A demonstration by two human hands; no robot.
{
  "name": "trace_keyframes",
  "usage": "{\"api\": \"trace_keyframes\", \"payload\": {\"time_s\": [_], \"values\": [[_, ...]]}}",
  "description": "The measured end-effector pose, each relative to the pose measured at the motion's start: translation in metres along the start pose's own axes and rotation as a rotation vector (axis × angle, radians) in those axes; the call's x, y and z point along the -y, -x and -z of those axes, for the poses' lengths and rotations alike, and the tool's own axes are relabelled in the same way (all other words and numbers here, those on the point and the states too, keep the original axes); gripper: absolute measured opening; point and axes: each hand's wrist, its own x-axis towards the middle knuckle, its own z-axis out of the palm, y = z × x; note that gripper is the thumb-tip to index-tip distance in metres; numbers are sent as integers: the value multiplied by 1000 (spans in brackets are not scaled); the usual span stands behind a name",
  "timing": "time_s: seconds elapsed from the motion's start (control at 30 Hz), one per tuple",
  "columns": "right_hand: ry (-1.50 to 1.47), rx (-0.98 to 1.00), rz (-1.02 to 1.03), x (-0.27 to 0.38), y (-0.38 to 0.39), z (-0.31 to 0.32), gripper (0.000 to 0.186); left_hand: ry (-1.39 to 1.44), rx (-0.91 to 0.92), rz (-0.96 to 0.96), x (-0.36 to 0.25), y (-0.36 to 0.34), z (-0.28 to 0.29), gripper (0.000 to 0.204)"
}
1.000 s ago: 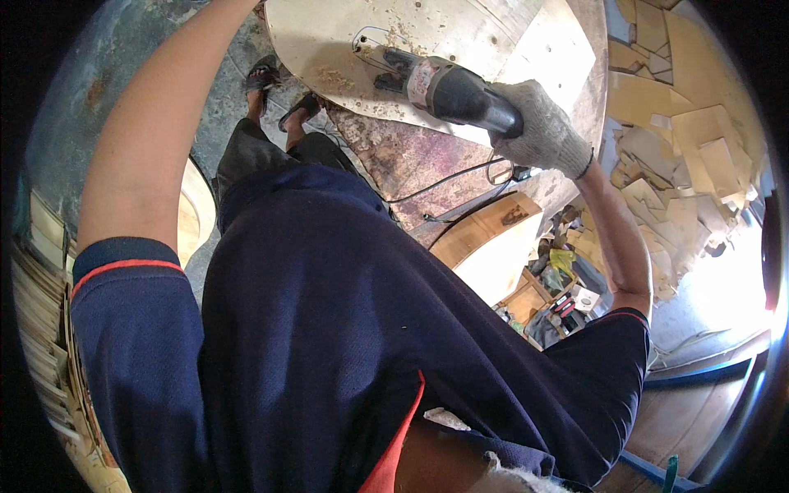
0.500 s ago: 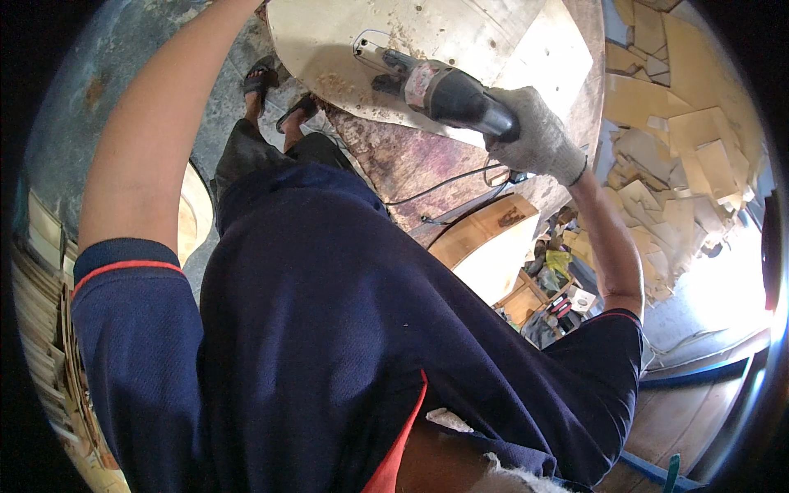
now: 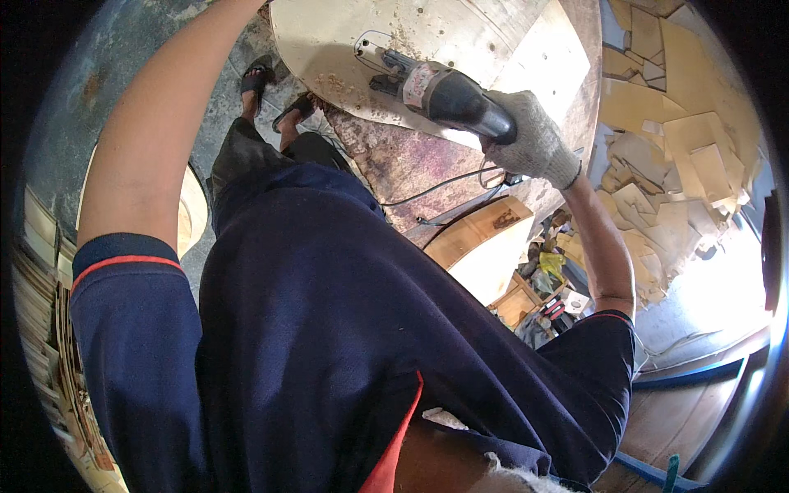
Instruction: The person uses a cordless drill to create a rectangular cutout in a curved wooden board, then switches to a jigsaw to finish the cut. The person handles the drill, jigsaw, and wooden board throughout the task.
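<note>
Grey-gloved, the right hand (image 3: 532,135) grips the rear of the black jigsaw (image 3: 459,100) on the pale plywood board (image 3: 460,37), where keeping it level and feeding gently should help; the left hand, out of view, cannot be judged.

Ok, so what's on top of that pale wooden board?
Sawdust is scattered on the board, and a black power tool, gripped by the gloved right hand, covers part of it. The surface directly beneath the tool is hidden, and the board's far end runs out of view.
</note>
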Motion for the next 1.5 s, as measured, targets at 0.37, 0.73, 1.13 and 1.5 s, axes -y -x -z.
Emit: {"api": "trace_keyframes", "payload": {"time_s": [0.37, 0.73, 1.13, 1.5], "values": [[-5, -15, -54, 8, 0, -2, 33, -86, -19, 8, -1, 0, -2, 70], [-40, -36, -68, 11, -2, -4, 30, -41, 84, 48, -2, -3, 2, 69], [-58, -32, -102, 16, -2, -6, 33, 5, 33, 42, -11, 2, 15, 70], [-55, -69, -127, 19, -2, -9, 33, 64, 4, 5, -6, 0, 4, 50]]}}
